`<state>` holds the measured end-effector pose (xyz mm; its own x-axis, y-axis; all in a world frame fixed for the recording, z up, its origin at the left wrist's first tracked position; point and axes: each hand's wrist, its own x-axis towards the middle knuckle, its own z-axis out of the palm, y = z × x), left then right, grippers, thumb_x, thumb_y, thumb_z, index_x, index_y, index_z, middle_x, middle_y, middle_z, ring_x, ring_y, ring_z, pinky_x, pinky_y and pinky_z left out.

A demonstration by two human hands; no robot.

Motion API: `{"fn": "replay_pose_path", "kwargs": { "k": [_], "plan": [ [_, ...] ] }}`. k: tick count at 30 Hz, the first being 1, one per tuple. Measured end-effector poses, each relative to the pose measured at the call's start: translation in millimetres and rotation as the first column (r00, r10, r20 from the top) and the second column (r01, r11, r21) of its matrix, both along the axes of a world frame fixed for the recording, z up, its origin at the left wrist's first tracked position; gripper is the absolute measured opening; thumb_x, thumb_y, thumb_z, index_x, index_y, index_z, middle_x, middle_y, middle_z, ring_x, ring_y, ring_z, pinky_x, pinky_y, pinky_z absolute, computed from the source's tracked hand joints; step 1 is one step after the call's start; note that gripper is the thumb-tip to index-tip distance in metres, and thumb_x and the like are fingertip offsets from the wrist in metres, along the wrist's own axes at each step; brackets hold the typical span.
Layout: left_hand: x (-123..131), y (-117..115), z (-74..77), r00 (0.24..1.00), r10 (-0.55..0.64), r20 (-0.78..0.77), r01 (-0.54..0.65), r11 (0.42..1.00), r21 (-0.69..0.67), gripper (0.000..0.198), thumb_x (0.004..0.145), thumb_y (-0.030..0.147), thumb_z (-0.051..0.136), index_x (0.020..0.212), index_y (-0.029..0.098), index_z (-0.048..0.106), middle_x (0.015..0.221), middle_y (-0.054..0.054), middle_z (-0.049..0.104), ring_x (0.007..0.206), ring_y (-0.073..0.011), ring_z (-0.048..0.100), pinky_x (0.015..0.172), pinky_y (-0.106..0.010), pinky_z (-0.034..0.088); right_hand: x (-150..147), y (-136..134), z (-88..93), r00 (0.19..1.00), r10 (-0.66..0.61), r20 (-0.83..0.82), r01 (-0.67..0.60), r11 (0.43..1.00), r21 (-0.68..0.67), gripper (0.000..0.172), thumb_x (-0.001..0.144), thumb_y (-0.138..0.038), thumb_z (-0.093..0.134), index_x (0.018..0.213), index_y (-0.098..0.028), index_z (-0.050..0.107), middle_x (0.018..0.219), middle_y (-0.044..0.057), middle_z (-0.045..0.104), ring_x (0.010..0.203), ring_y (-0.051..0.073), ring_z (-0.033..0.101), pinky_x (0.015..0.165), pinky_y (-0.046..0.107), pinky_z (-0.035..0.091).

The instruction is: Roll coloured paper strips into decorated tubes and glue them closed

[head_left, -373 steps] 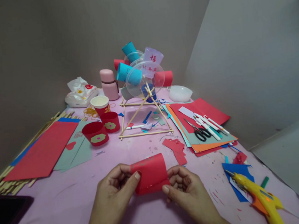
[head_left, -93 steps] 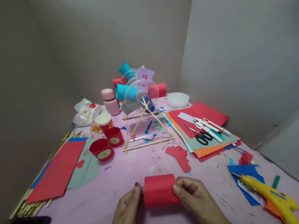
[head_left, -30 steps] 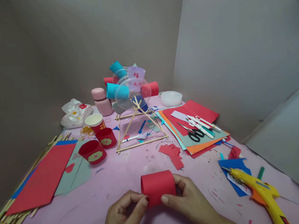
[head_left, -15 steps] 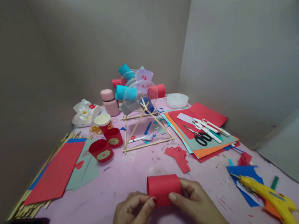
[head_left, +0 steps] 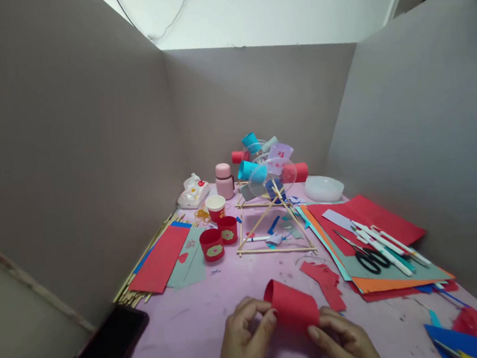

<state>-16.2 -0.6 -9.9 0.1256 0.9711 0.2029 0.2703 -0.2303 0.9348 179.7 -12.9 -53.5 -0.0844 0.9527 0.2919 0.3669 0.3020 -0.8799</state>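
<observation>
Grey panels point(head_left: 255, 88) are seen on three sides of a pink table point(head_left: 181, 340), and by the middle of its near edge the action is found: a red paper tube point(head_left: 292, 308), taken at both ends. Its left rim is pinched between thumb and finger by the left hand point(head_left: 250, 334); its right end is grasped by the right hand point(head_left: 346, 336), thumb set on the front, the other fingers partly hidden. Neither hand is nearer, then: the tube is spanned between the two, its long axis laid left to right but slanted, hollow left end tipped toward the far edge, right end dipped toward the near one. Whether the table is touched by it cannot be told. Just beyond, red scraps point(head_left: 325, 283) are scattered; farther on, toward the far edge, a stick frame point(head_left: 278, 250) is stood, coloured cups point(head_left: 251, 172) carried above it. Left of that frame, two flowered red cups point(head_left: 212, 243) are set. Along the right edge, paper sheets point(head_left: 379, 211) are topped by scissors point(head_left: 360, 252) and markers point(head_left: 389, 255); at the near left corner, a phone point(head_left: 105, 346) is laid.
</observation>
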Motion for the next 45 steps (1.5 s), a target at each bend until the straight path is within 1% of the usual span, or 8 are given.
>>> {"fn": "replay_pose_path", "kwargs": {
  "k": [3, 6, 10, 13, 17, 31, 41, 45],
  "plan": [
    [-6, 6, 2.6, 0.996, 0.086, 0.017, -0.087, 0.983, 0.159, 0.022, 0.084, 0.034, 0.051, 0.093, 0.022, 0.066, 0.102, -0.008, 0.065, 0.101, -0.0224, 0.057, 0.09, -0.033, 0.042, 0, 0, 6.3, 0.972, -0.086, 0.219, 0.0, 0.931, 0.365, 0.02, 0.086, -0.018, 0.049, 0.073, -0.019, 0.065, 0.066, 0.004, 0.059, 0.063, 0.017, 0.056, 0.057, 0.024, 0.042],
    [-7, 10, 3.8, 0.995, 0.094, -0.014, -0.091, 0.985, 0.145, 0.025, 0.085, 0.036, 0.048, 0.096, 0.021, 0.064, 0.098, -0.006, 0.066, 0.094, -0.0208, 0.06, 0.082, -0.03, 0.047, -5, 0, 9.9, 0.89, -0.318, 0.329, 0.022, 0.748, 0.663, 0.029, 0.088, -0.013, 0.04, 0.072, -0.019, 0.063, 0.06, 0.004, 0.057, 0.057, 0.016, 0.048, 0.055, 0.029, 0.034],
    [-8, 11, 9.2, 0.987, 0.008, -0.158, 0.01, 0.993, 0.118, 0.03, 0.086, 0.04, 0.045, 0.088, 0.017, 0.065, 0.074, -0.003, 0.068, 0.068, -0.0179, 0.063, 0.061, -0.025, 0.051, -13, 3, 13.1, 0.86, -0.4, 0.316, 0.013, 0.637, 0.771, 0.035, 0.09, -0.013, 0.035, 0.069, -0.02, 0.062, 0.057, 0.003, 0.06, 0.054, 0.017, 0.046, 0.055, 0.03, 0.032],
    [-15, 14, 17.4, 0.971, -0.016, -0.237, 0.058, 0.984, 0.168, 0.03, 0.088, 0.038, 0.043, 0.084, 0.019, 0.065, 0.07, -0.002, 0.066, 0.066, -0.0177, 0.063, 0.06, -0.024, 0.051, -12, 4, 14.4, 0.901, -0.34, 0.269, 0.095, 0.76, 0.642, 0.025, 0.088, -0.014, 0.04, 0.087, -0.018, 0.065, 0.068, 0.005, 0.064, 0.062, 0.017, 0.055, 0.058, 0.028, 0.041],
    [-31, 28, 29.0, 0.928, -0.012, -0.373, 0.122, 0.955, 0.272, 0.022, 0.086, 0.035, 0.048, 0.087, 0.022, 0.065, 0.093, -0.007, 0.069, 0.091, -0.0231, 0.062, 0.083, -0.032, 0.047, -5, 7, 15.1, 0.964, -0.249, 0.095, 0.229, 0.956, 0.184, 0.022, 0.084, -0.013, 0.048, 0.095, -0.016, 0.066, 0.081, 0.008, 0.067, 0.076, 0.02, 0.063, 0.068, 0.028, 0.049],
    [-27, 66, 66.4, 0.626, -0.061, -0.777, 0.411, 0.873, 0.262, 0.038, 0.069, 0.001, 0.042, 0.089, 0.024, 0.064, 0.124, -0.007, 0.056, 0.114, -0.0256, 0.05, 0.094, -0.042, 0.04, -8, 7, 17.5, 0.978, -0.202, 0.043, 0.2, 0.978, 0.057, 0.022, 0.077, -0.008, 0.05, 0.081, -0.016, 0.071, 0.076, 0.007, 0.068, 0.076, 0.02, 0.064, 0.07, 0.03, 0.047],
    [-35, 64, 63.9, 0.69, -0.045, -0.723, 0.267, 0.944, 0.195, 0.045, 0.07, 0.005, 0.043, 0.11, 0.023, 0.055, 0.142, -0.009, 0.035, 0.134, -0.0289, 0.027, 0.105, -0.05, 0.028, -4, 7, 16.1, 0.982, -0.188, 0.023, 0.187, 0.981, 0.059, 0.025, 0.076, -0.006, 0.05, 0.081, -0.017, 0.071, 0.077, 0.006, 0.069, 0.078, 0.021, 0.063, 0.072, 0.03, 0.046],
    [-19, 57, 55.8, 0.773, -0.018, -0.634, 0.163, 0.972, 0.17, 0.048, 0.083, 0.028, 0.048, 0.129, 0.024, 0.037, 0.139, -0.012, 0.039, 0.126, -0.0273, 0.04, 0.1, -0.047, 0.037, -4, 8, 16.2, 0.982, -0.185, 0.023, 0.183, 0.981, 0.058, 0.026, 0.076, -0.006, 0.05, 0.082, -0.019, 0.072, 0.077, 0.006, 0.069, 0.076, 0.02, 0.062, 0.072, 0.03, 0.046]
  ]
}}
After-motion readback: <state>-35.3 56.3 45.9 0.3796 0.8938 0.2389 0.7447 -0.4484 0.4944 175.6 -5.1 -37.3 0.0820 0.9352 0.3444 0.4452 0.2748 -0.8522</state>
